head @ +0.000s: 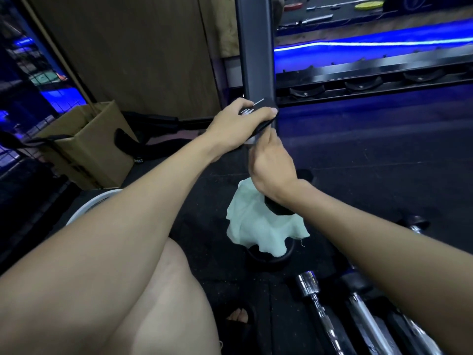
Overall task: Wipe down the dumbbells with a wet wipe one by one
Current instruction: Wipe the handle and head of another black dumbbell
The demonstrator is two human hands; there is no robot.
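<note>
A black dumbbell [258, 106] is held upright-tilted in front of me. My left hand [238, 121] grips its upper head, fingers curled over the printed end face. Just below, my right hand [271, 165] is wrapped round the handle with a pale green wipe [263, 226], which hangs loose over the lower head [275, 208]. Only a sliver of the chrome handle shows between the hands.
Several chrome-handled dumbbells [311, 285] lie on the dark rubber floor at lower right. A grey rack post [256, 47] and its saddle shelf [358, 83] stand behind. A cardboard box [87, 147] and a white bucket rim [97, 201] sit at left. My knee fills the lower centre.
</note>
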